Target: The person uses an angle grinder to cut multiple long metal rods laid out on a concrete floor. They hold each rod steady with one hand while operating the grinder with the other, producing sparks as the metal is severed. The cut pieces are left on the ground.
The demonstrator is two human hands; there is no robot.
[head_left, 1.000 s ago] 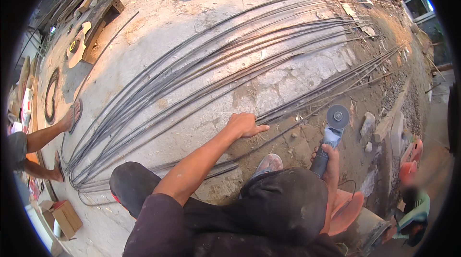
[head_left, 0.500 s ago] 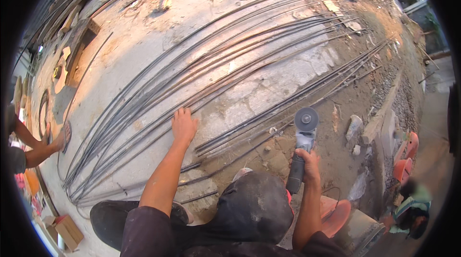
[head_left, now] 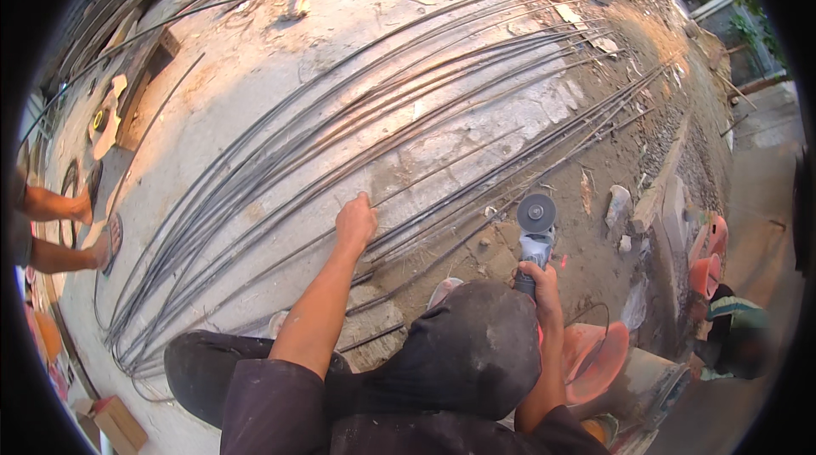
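My left hand (head_left: 355,220) is closed around a thin steel rod (head_left: 450,166), which lies slanting away to the far right, apart from the big bundle. That bundle of long bent steel rods (head_left: 140,323) fans out over the concrete from its looped end at the left. Gripped in my right hand (head_left: 541,281) is a grey angle grinder (head_left: 535,247), its round dark disc (head_left: 536,212) pointing away from me. Whether the disc spins cannot be told. A smaller group of straight rods (head_left: 544,149) lies between my two hands and beyond, on the dirt.
Another person's sandalled feet (head_left: 106,244) stand at the left. An orange plastic container (head_left: 595,357) is beside my right forearm. Timber (head_left: 654,200) and rubble lie farther right, with a second, blurred person (head_left: 738,336). A yellow-and-black round item (head_left: 100,121) rests far left.
My left hand has moved right from the bundle, its spread fingers now closed on one rod, which has come away from the others. The grinder has shifted slightly left.
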